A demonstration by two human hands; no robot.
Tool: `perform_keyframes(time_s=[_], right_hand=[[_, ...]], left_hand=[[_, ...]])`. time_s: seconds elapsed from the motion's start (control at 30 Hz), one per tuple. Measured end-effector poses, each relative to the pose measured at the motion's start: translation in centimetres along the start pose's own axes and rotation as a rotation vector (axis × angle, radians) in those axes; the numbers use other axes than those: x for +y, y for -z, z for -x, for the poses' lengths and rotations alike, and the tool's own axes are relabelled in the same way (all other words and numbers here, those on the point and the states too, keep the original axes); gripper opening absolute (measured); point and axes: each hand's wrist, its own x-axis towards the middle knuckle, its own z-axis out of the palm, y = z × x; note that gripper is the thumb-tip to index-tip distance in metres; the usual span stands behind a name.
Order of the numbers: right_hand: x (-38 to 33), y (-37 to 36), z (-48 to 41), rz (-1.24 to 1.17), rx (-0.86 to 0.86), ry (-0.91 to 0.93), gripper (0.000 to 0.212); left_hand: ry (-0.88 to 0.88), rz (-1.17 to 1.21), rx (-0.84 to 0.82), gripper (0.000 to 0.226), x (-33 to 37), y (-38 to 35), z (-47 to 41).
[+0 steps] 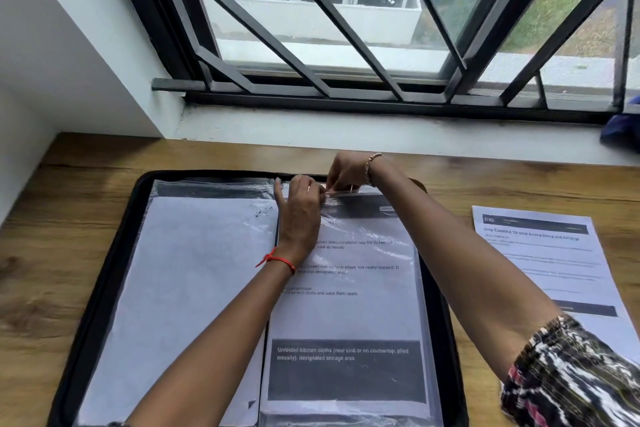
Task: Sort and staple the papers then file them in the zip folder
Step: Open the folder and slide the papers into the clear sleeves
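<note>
Papers (346, 315) lie below our grip; left hand (299, 215) and right hand (346, 170) pinch the sleeve (369, 193) mouth, so we should pull evenly.

The sleeved sheet (346, 305) at 6 o'clock reads, in its dark band (346, 374), "Unfolded kitchen cloths (near sink or on countertop, piled messily), designated storage area". The loose paper (547, 263) at 3 o'clock shows "3703" and "Drop Essential Oil".
</note>
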Motion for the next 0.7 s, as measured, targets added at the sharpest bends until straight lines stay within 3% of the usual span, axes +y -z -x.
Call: perform_keyframes(time_s=[0.23,0.4,0.5,0.57,0.7], right_hand=[[-0.3,0.0,-0.2,0.057,-0.078,-0.044,0.026],[0.9,0.3,0.3,-0.177,-0.114,-0.124,0.025],[2.0,0.6,1.5,-0.249,-0.051,-0.152,0.039],[3.3,0.6,2.5,-0.165,0.009,-0.173,0.046],[6.1,-0.4,5.1,-0.103,0.177,-0.194,0.031]], left_hand=[[0.075,0.039,-0.079,0.008,0.2,0.6,-1.5],[0.100,0.057,-0.176,0.018,0.2,0.9,-1.3],[0.079,0.073,-0.158,0.026,0.0,0.9,-0.5],[0.075,0.078,-0.167,0.035,0.1,0.9,0.5],[0.112,0.115,-0.239,0.048,0.5,2.0,3.4]])
